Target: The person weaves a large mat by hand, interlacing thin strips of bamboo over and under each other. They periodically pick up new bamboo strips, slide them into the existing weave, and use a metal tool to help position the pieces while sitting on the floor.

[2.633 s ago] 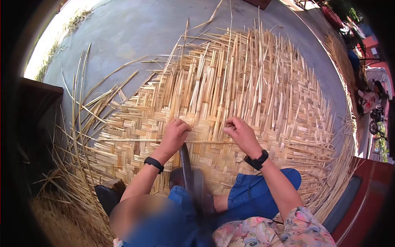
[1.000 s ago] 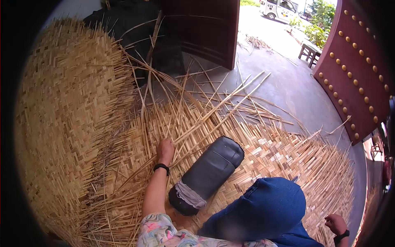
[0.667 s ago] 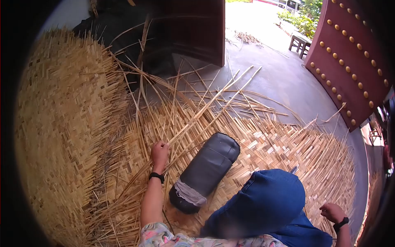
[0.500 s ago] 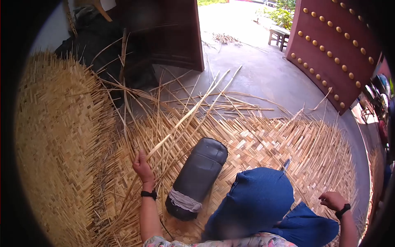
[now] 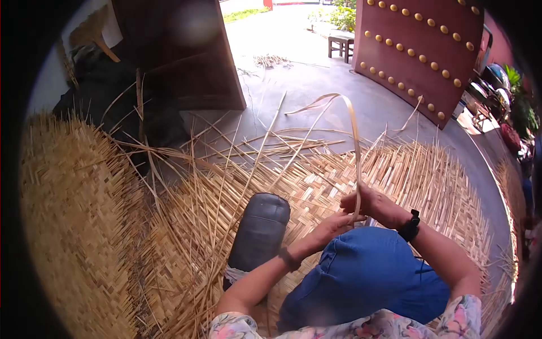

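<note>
Above my blue-trousered knee, my left hand (image 5: 334,227) and my right hand (image 5: 379,204) come together on one long, pale, flat plant strip (image 5: 355,141). The strip rises from my fingers and bends over to the left at its top. My right fingers wrap round it; my left fingers pinch its lower end, partly hidden. Beneath both hands spreads a woven herringbone mat (image 5: 333,189) with loose strip ends at its far edge. Left of my knee lies a black cylindrical roll (image 5: 259,226), a pale cloth tied round its near end and partly behind my left forearm.
Another woven mat section (image 5: 73,226) rises on the left. Loose strips (image 5: 226,147) lie crossed beyond the mat. A dark door leaf (image 5: 180,56) and a red studded door (image 5: 418,51) flank the doorway. Outside stands a small stool (image 5: 341,44).
My left hand has moved right from the loose strips, bringing a strip with it. My right hand has moved left and taken hold of that strip. The camera view has shifted right.
</note>
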The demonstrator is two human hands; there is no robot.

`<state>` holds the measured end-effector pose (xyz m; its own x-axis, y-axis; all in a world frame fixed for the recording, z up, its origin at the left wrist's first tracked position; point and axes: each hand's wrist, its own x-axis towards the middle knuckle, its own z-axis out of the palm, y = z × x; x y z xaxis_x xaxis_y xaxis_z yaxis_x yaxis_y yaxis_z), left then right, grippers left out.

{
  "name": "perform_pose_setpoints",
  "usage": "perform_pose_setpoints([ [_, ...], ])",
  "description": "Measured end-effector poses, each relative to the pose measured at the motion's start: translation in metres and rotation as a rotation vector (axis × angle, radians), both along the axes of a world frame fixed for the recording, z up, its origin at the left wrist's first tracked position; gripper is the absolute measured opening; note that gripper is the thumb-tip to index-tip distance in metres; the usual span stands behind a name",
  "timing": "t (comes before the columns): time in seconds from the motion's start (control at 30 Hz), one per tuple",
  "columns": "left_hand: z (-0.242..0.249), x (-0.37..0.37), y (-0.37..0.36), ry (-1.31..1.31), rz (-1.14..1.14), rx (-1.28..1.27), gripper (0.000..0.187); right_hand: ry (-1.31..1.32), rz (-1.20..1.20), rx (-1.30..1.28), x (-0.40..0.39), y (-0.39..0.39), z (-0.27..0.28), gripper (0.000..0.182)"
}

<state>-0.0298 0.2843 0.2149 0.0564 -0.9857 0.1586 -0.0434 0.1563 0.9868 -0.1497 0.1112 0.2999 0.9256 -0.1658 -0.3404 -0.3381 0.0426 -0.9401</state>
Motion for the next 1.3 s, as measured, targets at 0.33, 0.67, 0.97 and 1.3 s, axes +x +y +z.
perform_pose_setpoints([
  [0.33, 0.046, 0.059, -0.058, 0.945, 0.204, -0.119, 0.096, -0.329, 0.012, -0.873, -0.064, 0.008, -0.029, 0.029],
  [0.67, 0.141, 0.065, -0.134, 1.052, 0.2, -0.383, 0.023, 0.32, -0.248, -0.419, -0.078, -0.04, -0.129, 0.059],
  [0.97, 0.051, 0.225, -0.129, 1.238, 0.602, -0.157, 0.011, -1.033, -1.365, -0.424, -0.247, -0.222, 0.025, 0.038],
  [1.3, -0.03, 0.107, -0.274, 0.826, 0.219, 0.248, 0.016, 0.929, -1.079, -2.27, -0.552, -0.13, 0.095, 0.059],
])
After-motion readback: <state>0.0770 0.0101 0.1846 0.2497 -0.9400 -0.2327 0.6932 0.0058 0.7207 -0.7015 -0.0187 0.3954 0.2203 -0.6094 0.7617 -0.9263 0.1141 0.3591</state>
